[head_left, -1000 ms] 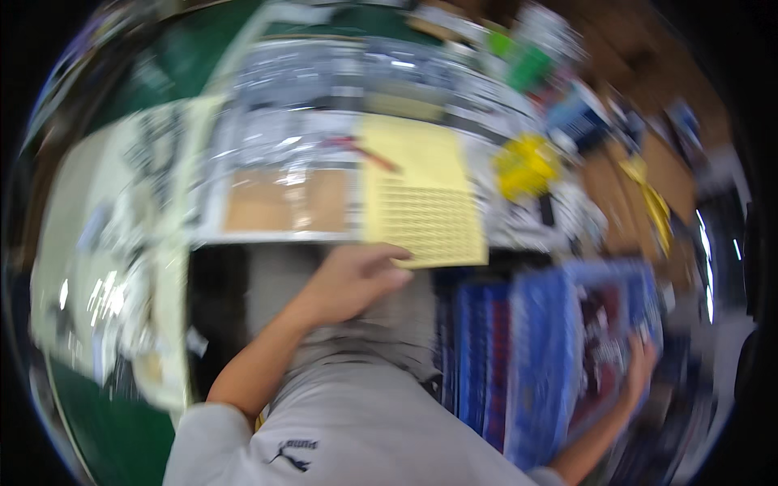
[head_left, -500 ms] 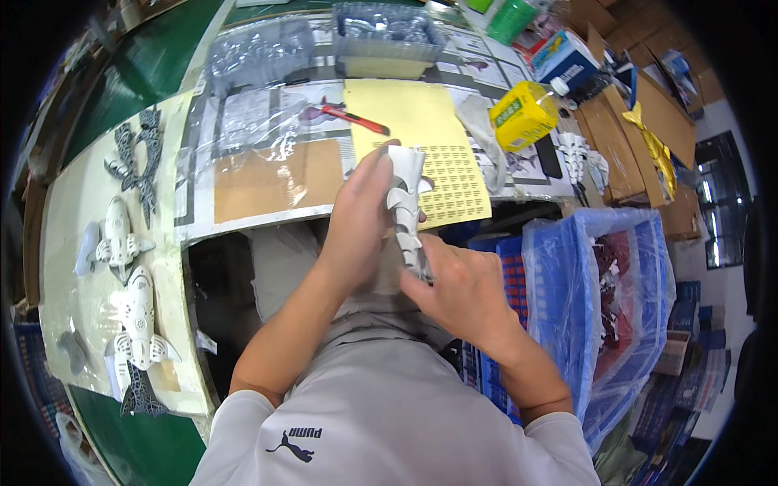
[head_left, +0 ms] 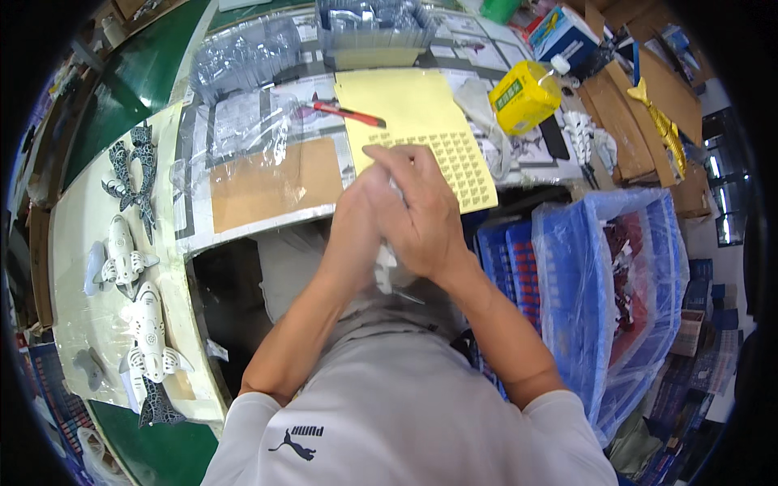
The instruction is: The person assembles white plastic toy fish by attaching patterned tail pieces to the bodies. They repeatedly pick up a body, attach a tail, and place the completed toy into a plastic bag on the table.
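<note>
1. Worktable [head_left: 69, 223]: it stands ahead of the person and runs down the left side, its front edge just beyond the hands.
2. Blue plastic crate [head_left: 567, 296], lined with clear film: beside the person on the right, nearer the right forearm, apart from both hands.
3. Yellow sheet [head_left: 393, 89] with rows of small print: flat on the worktable, directly beyond the fingers.
4. White finned figures [head_left: 150, 324]: lying on the left part of the worktable, well apart from the left hand.
5. Right hand [head_left: 423, 212]: laid over the left, fingers bent and directed forward and leftward, closed about the work.
6. Left hand [head_left: 356, 212]: blurred, pressed against the right and closed on the same work; its separate finger contacts cannot be told.
7. Red utility knife [head_left: 352, 115]: lying across the left edge of the yellow sheet, beyond the hands, touched by neither.
8. White part [head_left: 385, 275]: between the two hands, neither clearly nearer. Its visible end projects below the heels of the palms, toward the torso. The long axis appears to run roughly from torso toward worktable, in line with the palms; most of its length is hidden, so exact tilt cannot be confirmed.
</note>
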The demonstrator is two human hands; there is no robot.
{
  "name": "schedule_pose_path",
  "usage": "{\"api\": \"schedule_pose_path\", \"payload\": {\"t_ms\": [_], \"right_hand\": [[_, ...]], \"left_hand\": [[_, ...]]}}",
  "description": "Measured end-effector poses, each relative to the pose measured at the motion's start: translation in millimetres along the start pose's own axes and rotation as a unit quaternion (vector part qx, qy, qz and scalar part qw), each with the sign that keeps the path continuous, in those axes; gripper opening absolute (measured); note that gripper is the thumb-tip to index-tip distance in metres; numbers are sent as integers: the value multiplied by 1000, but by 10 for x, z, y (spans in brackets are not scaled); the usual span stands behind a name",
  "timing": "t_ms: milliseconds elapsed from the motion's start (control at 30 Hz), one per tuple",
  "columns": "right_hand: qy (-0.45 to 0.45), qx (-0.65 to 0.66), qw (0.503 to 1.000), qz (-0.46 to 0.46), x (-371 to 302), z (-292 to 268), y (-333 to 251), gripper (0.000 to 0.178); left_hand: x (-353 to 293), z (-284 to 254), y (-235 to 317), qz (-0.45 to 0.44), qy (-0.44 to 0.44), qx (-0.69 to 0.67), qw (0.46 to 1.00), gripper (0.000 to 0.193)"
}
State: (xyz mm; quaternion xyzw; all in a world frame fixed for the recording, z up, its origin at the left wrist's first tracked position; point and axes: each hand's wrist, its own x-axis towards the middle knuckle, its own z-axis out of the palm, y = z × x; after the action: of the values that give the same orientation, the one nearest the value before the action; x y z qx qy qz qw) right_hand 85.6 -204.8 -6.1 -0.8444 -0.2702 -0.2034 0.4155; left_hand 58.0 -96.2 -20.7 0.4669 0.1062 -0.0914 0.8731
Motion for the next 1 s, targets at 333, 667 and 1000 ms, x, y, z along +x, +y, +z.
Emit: {"api": "schedule_pose_path", "payload": {"t_ms": [333,667,1000], "right_hand": [[40,-94,978,184,524,-149,529,56],[-26,7,988,150,-19,97,0,50],[-156,113,954,231,-534,225,-209,38]], "left_hand": [[-43,-118,-142,-64,-15,6,998,47],[160,-258,-265,-82,37,-204,975,49],[370,-355,-53,186,97,32,977,54]]}}
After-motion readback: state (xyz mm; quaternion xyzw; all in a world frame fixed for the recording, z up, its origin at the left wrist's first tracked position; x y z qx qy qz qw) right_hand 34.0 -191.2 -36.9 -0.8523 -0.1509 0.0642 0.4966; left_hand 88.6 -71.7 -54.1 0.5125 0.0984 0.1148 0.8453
